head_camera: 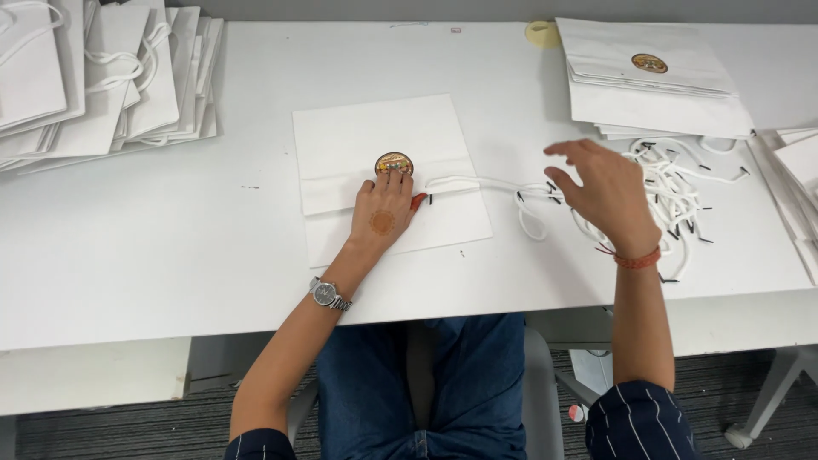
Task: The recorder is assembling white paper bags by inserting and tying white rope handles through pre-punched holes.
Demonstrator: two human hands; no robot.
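A flat white paper bag (375, 132) lies on the white table (170, 238) in front of me, with a round gold sticker (393, 161) on its folded flap. My left hand (383, 211) presses down on the flap, fingertips on the sticker's lower edge. A white cord with black tips (477, 182) runs from beside that hand to the right. My right hand (607, 189) hovers with fingers spread over a tangled pile of white cords (673, 192), holding nothing that I can see.
A stack of finished white bags with cord handles (102, 77) lies at the back left. Another stack of flat bags with a sticker (652, 81) sits at the back right, a tape roll (542, 33) beside it. More bags (801, 170) overlap the right edge.
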